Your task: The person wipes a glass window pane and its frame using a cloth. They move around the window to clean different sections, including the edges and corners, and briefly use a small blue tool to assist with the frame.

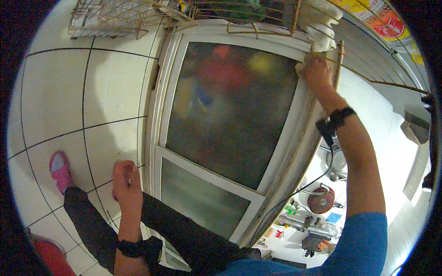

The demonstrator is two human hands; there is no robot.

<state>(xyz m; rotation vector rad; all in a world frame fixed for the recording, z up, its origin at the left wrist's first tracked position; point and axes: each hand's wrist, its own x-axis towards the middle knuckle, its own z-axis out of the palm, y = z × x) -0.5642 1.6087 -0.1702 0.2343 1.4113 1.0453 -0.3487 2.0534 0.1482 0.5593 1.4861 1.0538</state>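
Note:
My right hand (317,70) is raised to the upper right corner of a white-framed cabinet door (234,114) with frosted panes. Its fingers are curled at the frame, just below a pale cloth (323,34) that hangs by the wire rack; whether they grip the cloth or the frame I cannot tell. Low on the left, my left hand (127,176) hangs over the tiled floor with its fingers curled in, and I see nothing in it. Blurred red, yellow and blue shapes show behind the upper pane. Black bands sit on both wrists.
Rusty wire racks (260,32) run along the top, one holding bagged packages (383,20). On the right lies a white counter with a round red object (321,200), a metal pot lid (336,160) and small items. A black cable hangs from my right wrist. My pink shoe (60,170) stands on floor tiles.

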